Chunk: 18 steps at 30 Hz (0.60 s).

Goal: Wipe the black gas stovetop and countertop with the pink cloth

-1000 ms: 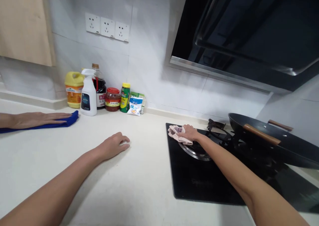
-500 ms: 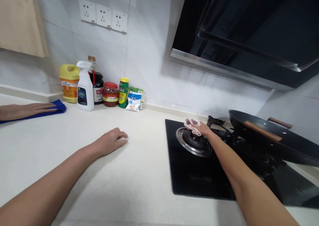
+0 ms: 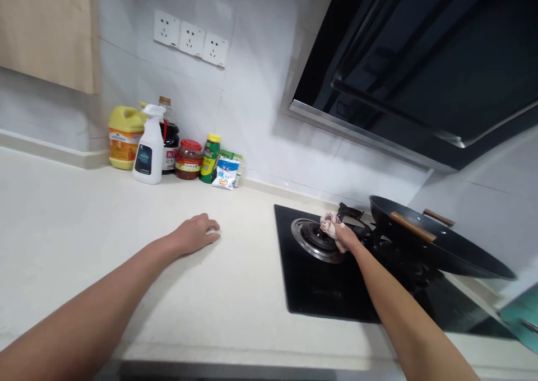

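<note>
The cloth [image 3: 329,224], gripped by the right hand [image 3: 347,237], is at the left burner [image 3: 316,239] toward the back edge of the stove [image 3: 328,294], wiping seemingly partway and the area beneath the wok [image 3: 454,252] perhaps undone, while the empty left hand [image 3: 196,234] rests loosely curled on the counter [image 3: 235,280].

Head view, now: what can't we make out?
All in the head view:
Burner, right part: covered by the cloth and right hand.
Dark bottle, left part: behind the spray bottle.
Label on the spray bottle: print too small and blurred.
Teal thing: cut off by the right edge, identity unclear.
</note>
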{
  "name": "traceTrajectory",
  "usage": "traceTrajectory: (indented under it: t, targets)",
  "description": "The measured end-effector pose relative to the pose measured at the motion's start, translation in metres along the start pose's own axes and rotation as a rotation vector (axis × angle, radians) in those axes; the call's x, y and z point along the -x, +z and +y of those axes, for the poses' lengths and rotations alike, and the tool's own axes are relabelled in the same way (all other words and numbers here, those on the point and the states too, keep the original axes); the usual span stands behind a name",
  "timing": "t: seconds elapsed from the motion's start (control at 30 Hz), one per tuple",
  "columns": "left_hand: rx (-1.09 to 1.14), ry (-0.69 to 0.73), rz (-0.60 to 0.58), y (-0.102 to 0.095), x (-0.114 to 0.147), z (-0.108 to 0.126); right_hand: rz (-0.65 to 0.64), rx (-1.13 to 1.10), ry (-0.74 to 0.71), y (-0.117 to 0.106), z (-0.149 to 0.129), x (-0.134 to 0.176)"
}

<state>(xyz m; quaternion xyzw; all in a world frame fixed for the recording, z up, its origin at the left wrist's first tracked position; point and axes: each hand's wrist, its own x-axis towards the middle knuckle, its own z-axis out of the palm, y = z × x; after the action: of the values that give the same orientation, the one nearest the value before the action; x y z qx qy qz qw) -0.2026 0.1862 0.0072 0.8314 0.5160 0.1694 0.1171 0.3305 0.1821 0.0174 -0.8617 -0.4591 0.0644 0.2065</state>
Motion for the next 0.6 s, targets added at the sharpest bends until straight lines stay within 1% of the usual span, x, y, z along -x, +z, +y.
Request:
traceTrajectory:
  t: [0.13, 0.23, 0.3, 0.5, 0.6]
  targets:
    - [-0.025, 0.010, 0.001, 0.001, -0.001, 0.002, -0.045, -0.020, 0.121, -0.002, 0.005, 0.006]
    - [-0.015, 0.004, -0.009, 0.001, 0.000, 0.002, -0.062, -0.034, 0.196, -0.003, 0.006, 0.006]
    - [0.000, -0.002, -0.009, 0.000, 0.000, 0.002, -0.042, -0.033, 0.224, -0.003, 0.006, 0.002]
    - [0.067, -0.016, 0.014, 0.000, 0.001, 0.000, 0.080, 0.019, 0.222, 0.003, 0.001, -0.015]
    - [0.087, -0.020, 0.024, 0.001, 0.000, -0.002, 0.109, 0.021, 0.250, 0.007, -0.004, -0.027]
